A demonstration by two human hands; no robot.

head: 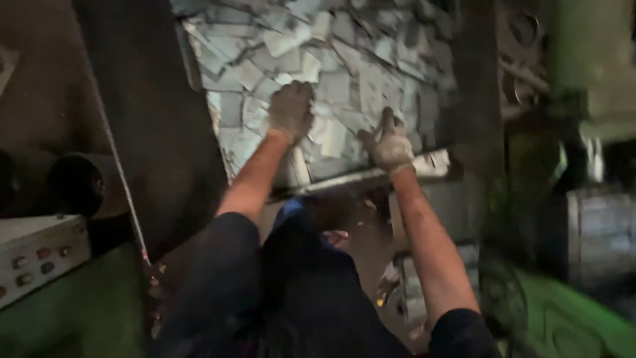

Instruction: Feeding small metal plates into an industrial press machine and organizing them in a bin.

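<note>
We reach up with both arms into a heap of pale cut sheet pieces point(344, 73) lying on a slanted metal bed point(371, 176); our left hand point(290, 109), gloved and dusty, is curled down onto the pieces with its fingers bunched, though we cannot tell whether it pinches one or only presses; our right hand point(389, 142), gloved too, rests near the lower edge of the heap with the fingers spread and one raised, gripping nothing that we can see. To work this well, we judge, we keep both palms flat and low on the pile; the pieces overlap loosely and look ready to slide, so we draw them evenly and keep our wrists clear of the bed's front lip.

As for what holds what: the bed carries the whole heap, scattered, overlapping, at all angles; a dark panel point(152, 113) walls its left side; a green machine frame point(563, 318) stands at right; a panel of buttons point(36, 258) sits low at left.
</note>
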